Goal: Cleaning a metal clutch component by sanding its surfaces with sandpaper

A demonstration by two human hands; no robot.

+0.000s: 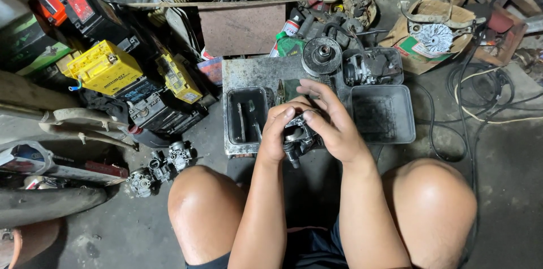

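Note:
A small dark metal carburetor (298,136) is held between both hands above the floor, in front of my knees. My left hand (276,132) wraps its left side, thumb on top. My right hand (332,122) cups its right side with fingers curled over the top. Just beyond the hands lies a grey metal tray (249,71) holding a small black tub (245,115) with slim tools inside.
A grimy empty plastic tub (382,113) sits to the right, with another tub of engine parts (373,66) behind it. Yellow and black batteries (105,66) pile at the left. Two more carburetors (161,166) lie on the floor by my left knee. Black cables (469,93) loop on the right.

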